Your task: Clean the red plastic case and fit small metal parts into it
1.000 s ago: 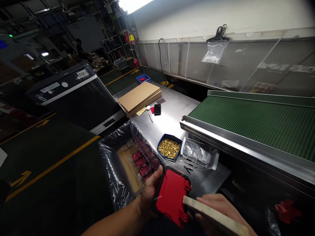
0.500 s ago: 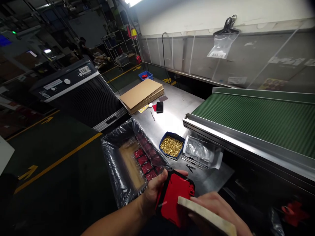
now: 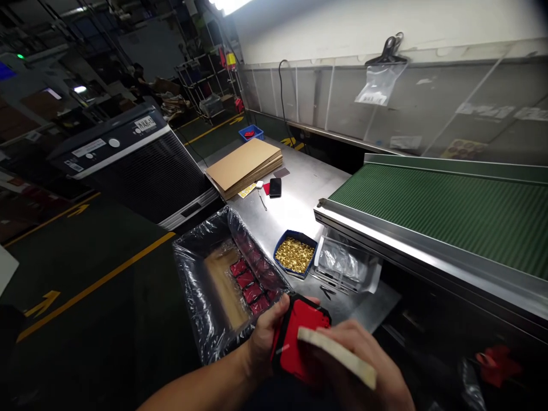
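Note:
My left hand (image 3: 264, 335) is wrapped round the side of a red and black plastic case (image 3: 294, 324), thumb on its near edge. In my right hand (image 3: 371, 355) is a flat pad with a pale cream edge (image 3: 338, 353), curved and held over the case's red face. The pad's far end lies over the red face; whether it presses on it I cannot tell. My right fingers are partly hidden behind the pad. Left of the case stands a bin lined with black plastic (image 3: 192, 285), holding several wrapped red pieces (image 3: 245, 279) along one side.
A blue tray of small gold-coloured parts (image 3: 294, 255) sits on the metal table (image 3: 295, 214), beside clear plastic bags (image 3: 342, 260) and thin tools. Behind are a cardboard stack (image 3: 244, 162) and a black phone-like object (image 3: 275, 187). A green conveyor (image 3: 445, 211) borders the right.
My right hand and the pad have moved left and slightly up across the case. My left hand keeps its hold on the case. The whole view has shifted a little.

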{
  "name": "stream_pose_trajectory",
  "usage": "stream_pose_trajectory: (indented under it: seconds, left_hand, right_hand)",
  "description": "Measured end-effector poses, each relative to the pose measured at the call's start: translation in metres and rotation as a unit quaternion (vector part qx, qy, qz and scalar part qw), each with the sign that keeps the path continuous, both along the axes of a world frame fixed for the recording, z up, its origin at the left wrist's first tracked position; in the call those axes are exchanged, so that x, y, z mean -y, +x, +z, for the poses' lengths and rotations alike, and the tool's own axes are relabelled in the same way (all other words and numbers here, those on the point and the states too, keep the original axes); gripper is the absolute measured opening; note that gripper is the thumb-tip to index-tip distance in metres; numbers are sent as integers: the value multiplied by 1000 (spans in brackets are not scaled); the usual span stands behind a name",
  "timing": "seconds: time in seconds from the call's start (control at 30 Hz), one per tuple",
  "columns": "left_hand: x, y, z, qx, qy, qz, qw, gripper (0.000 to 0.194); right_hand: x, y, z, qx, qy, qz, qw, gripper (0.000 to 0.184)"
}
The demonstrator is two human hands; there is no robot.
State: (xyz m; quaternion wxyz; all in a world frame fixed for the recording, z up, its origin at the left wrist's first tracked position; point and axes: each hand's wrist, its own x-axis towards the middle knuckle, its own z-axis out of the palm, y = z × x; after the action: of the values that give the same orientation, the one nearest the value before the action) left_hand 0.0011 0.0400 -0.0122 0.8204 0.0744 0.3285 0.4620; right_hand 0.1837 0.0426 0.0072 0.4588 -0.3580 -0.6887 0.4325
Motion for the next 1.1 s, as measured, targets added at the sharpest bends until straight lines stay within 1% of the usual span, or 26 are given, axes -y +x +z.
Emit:
stream_pose_trajectory:
  seconds: [0.07, 0.1, 0.13, 0.17, 0.2, 0.23, 0.27, 0.3, 0.37, 0.4, 0.43, 0.5, 0.53, 0.6, 0.67, 0.7, 0.77, 0.83, 0.87, 0.9, 0.93, 0.97, 1.0, 1.03, 1.07, 1.1]
  left_hand:
    - [-1, -1, 2, 3, 7, 2, 1000, 68]
    - [-1, -2, 4, 5, 16, 4, 1000, 70]
    - [-1, -4, 6, 8, 27, 2, 1000, 72]
    - [-1, -5, 8, 10, 39, 1, 999, 72]
    - [0, -7, 9, 10, 52, 0, 999, 71]
    - [1, -8, 10, 8, 63, 2, 998, 69]
    - [2, -10, 10, 5, 70, 6, 997, 68]
    - [3, -11, 10, -2, 72, 13, 997, 67]
    - [5, -12, 11, -11, 63, 23, 998, 65]
    - [5, -12, 12, -15, 58, 25, 998, 65]
    - [6, -12, 13, -20, 54, 25, 998, 65]
    - [6, -11, 17, -35, 52, 23, 998, 68]
    - [7, -11, 19, -43, 53, 25, 997, 70]
    - [8, -12, 21, -66, 55, 26, 996, 75]
    - [10, -14, 22, -95, 70, 29, 993, 81]
    - [10, -16, 21, -110, 83, 28, 990, 85]
    - [9, -19, 18, -144, 122, 34, 982, 92]
    - [7, -21, 13, -190, 161, 42, 968, 100]
    - [6, -22, 10, -226, 178, 45, 957, 105]
    - [6, -23, 7, -276, 195, 49, 940, 108]
    - [7, -23, 3, -340, 217, 55, 914, 109]
    - [9, -24, -2, -413, 243, 64, 875, 107]
    - [12, -24, -8, -485, 276, 74, 826, 104]
    - [16, -25, -14, -543, 308, 86, 777, 101]
    - [19, -27, -20, -572, 334, 94, 743, 99]
    - [23, -30, -26, -570, 347, 96, 738, 99]
  right_hand:
    - [-3, 7, 1, -12, -29, -112, 993, 15]
    - [-5, 13, -5, -11, -76, -184, 980, 17]
    - [-7, 20, -16, -4, -147, -248, 958, 26]
    - [-9, 27, -33, 11, -227, -297, 927, 38]
    - [-12, 33, -57, 37, -314, -319, 893, 53]
    - [-15, 38, -85, 65, -371, -294, 878, 66]
    - [-18, 42, -116, 101, -393, -277, 871, 70]
    - [-21, 44, -148, 153, -406, -273, 859, 66]
    - [-27, 43, -202, 191, -426, -271, 842, 51]
    - [-30, 42, -223, 204, -435, -269, 835, 45]
    - [-33, 40, -238, 212, -441, -266, 831, 42]
    - [-39, 39, -253, 226, -440, -257, 830, 44]
    - [-43, 38, -254, 234, -434, -257, 832, 49]
    - [-51, 38, -251, 244, -417, -267, 833, 65]
    - [-57, 35, -240, 236, -414, -283, 832, 76]
    - [-57, 32, -232, 220, -422, -279, 834, 77]
    - [-48, 18, -206, 167, -445, -233, 848, 70]
    - [-29, -2, -169, 61, -479, -133, 866, 64]
    - [-17, -14, -148, -10, -491, -68, 869, 63]
    - [-6, -25, -128, -158, -522, 13, 838, 61]
    - [4, -34, -109, -261, -534, 69, 801, 61]
    - [11, -42, -92, -325, -521, 93, 784, 56]
    - [15, -47, -80, -372, -507, 106, 770, 52]
    - [17, -49, -70, -394, -494, 108, 768, 50]
    - [16, -48, -65, -402, -484, 102, 770, 49]
    - [13, -45, -62, -402, -481, 94, 773, 49]
